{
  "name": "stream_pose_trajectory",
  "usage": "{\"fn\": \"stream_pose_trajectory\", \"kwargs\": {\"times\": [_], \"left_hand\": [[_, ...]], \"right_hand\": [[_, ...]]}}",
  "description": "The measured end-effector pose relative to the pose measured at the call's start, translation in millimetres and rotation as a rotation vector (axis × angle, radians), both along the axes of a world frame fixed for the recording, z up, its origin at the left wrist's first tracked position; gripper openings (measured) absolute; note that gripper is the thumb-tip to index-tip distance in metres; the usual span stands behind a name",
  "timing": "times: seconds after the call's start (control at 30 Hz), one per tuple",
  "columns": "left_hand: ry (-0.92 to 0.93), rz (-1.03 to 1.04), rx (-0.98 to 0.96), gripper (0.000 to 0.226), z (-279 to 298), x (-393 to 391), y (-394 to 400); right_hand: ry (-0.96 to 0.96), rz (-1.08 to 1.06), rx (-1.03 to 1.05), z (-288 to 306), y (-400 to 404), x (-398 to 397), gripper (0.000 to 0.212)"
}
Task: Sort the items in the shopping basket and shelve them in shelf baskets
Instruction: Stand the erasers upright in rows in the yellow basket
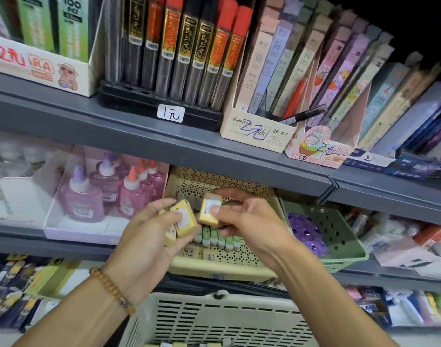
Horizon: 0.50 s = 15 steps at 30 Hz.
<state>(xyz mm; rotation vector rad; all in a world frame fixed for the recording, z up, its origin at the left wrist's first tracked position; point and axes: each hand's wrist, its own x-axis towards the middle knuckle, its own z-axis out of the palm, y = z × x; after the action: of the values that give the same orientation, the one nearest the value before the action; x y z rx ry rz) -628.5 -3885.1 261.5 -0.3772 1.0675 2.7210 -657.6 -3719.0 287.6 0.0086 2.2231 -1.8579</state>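
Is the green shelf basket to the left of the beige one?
No, the green shelf basket sits to the right of the beige shelf basket.

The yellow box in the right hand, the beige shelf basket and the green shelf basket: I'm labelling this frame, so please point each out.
yellow box (209, 209): head view, on its labelled front face.
beige shelf basket (229, 267): head view, on its front wall.
green shelf basket (332, 226): head view, on its perforated inner wall.
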Motion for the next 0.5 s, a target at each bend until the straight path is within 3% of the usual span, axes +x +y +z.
{"fn": "stream_pose_trajectory", "kwargs": {"times": [0.1,0.2,0.27,0.5], "left_hand": [[0.055,-0.041,-0.126,0.024,2.5,1.8,-6.7],[0.091,-0.038,-0.274,0.025,3.9,1.0,-10.0],[0.092,-0.017,-0.341,0.026,2.1,-1.5,-11.3],[0.131,-0.008,-0.462,0.025,-5.8,-0.4,-7.8]], "right_hand": [[-0.060,-0.051,0.293,-6.6,30.1,-7.2,0.019],[-0.273,0.085,0.478,-22.0,44.4,-7.9,0.011],[-0.316,0.167,0.594,-29.7,44.5,-8.9,0.008],[-0.297,0.228,0.712,-33.8,29.1,-17.2,0.014]]}}
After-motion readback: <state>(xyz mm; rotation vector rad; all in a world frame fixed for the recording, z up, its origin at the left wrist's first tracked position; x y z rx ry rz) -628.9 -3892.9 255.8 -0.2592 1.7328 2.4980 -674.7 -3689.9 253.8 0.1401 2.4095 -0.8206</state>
